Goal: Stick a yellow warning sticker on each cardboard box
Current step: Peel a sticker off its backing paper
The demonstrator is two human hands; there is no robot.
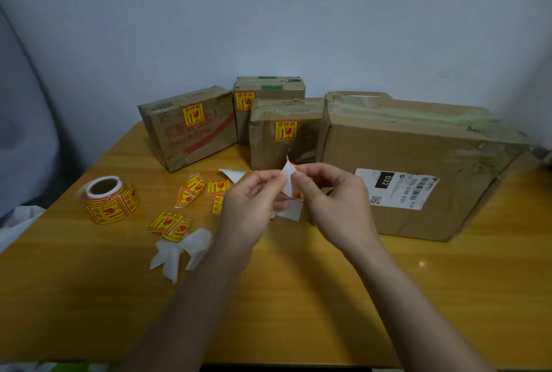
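A yellow warning sticker (289, 185), mostly showing its white backing, is held up in mid-scene, just in front of the middle box and above the wooden table (328, 297). The left hand (254, 201) pinches its left side between thumb and curled fingers; the right hand (331, 195) pinches the upper right corner, fingers curled close. The person appears to be peeling the sticker off its backing, so this is the peeling step for the next box.

Three boxes at the far side already carry a sticker: the left box (191, 130), the far box (268, 94) behind, and the middle box (283, 133). The large box (418, 162) on the right shows only a white shipping label (397, 188) and no yellow sticker on its visible faces, so it is probably next. That move calls for freeing the sticker cleanly, carrying it right and pressing it flat on bare cardboard.

Near left on the table lie the sticker roll (109, 200), loose stickers (191, 189) and discarded backing papers (182, 249).
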